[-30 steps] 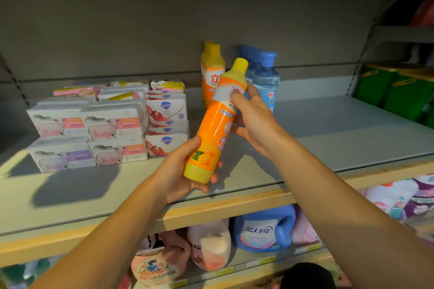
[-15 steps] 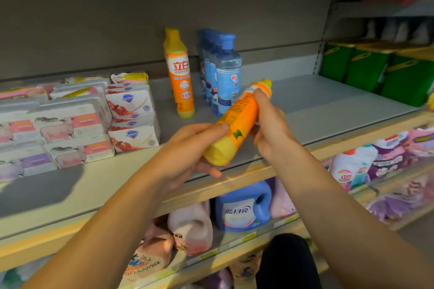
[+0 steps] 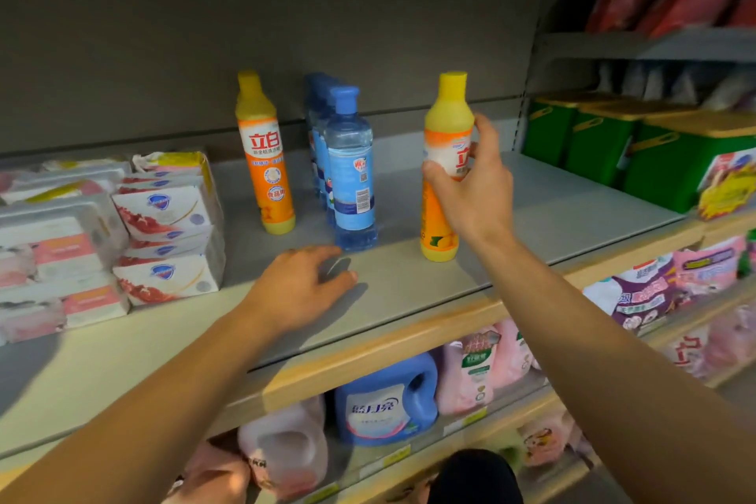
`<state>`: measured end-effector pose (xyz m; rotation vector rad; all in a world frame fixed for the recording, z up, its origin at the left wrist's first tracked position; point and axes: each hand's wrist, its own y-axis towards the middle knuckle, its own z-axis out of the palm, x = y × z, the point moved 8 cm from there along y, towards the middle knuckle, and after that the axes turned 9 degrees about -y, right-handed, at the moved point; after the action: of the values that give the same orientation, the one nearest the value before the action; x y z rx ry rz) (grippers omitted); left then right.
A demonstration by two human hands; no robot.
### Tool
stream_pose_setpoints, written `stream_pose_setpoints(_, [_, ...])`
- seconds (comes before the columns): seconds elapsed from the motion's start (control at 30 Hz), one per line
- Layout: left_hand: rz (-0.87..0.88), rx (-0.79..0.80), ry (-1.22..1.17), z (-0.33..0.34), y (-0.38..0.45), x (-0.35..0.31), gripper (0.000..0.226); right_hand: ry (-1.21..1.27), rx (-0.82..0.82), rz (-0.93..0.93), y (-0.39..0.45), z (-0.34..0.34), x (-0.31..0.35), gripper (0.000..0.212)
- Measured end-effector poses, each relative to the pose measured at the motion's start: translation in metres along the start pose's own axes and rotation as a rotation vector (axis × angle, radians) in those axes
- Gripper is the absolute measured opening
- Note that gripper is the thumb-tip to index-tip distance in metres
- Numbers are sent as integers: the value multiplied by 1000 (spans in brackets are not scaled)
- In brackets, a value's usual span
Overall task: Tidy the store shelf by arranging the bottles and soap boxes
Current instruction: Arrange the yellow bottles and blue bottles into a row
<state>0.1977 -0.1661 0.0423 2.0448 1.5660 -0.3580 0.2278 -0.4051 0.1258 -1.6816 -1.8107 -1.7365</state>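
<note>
— Where is the orange dish-soap bottle [image 3: 444, 168] at this point?

— Upright on the grey shelf [image 3: 552, 213], its base down near the front edge, well to the right of the row of blue water bottles [image 3: 349, 172]. The right hand [image 3: 470, 184] grips it around the label, fingers and thumb curled round the body.

— And the left hand [image 3: 304, 286]?

— It holds nothing. It lies palm down on the shelf with fingers loosely spread, just in front of the nearest water bottle.

— So which step is this?

— I'd judge it is placing the bottle. It looks set down, but the grip is not yet released.

— What does the next move call for?

— Its twin, the other orange bottle [image 3: 266, 155], stands left of the water bottles, so the pair is split. Probably let go gently so it stays standing, or slide it across to join its match. The soap boxes [image 3: 163, 225] stacked at the left also look uneven.
</note>
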Motion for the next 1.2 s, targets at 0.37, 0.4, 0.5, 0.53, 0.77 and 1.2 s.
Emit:
stream_pose_setpoints(0.37, [11,42,153,14,3,11,45,136,292,47,1,35,-34,76])
stream_pose_setpoints(0.4, [-2,45,151,14,3,10,49,142,378,68,-4,37,-44,78])
stream_pose_setpoints(0.5, [-33,49,148,15,3,11,57,17,593,45,-19,46,-66,75])
stream_pose_setpoints(0.53, [-37,48,156,15,3,11,56,-7,596,31,-19,47,-70,73])
stream_pose_setpoints(0.77, [-44,19,164,14,2,10,62,-127,491,32,19,92,-76,63])
stream_pose_setpoints(1.2, [-54,-26,190,15,5,17,73,-142,516,-3,84,196,-79,60])
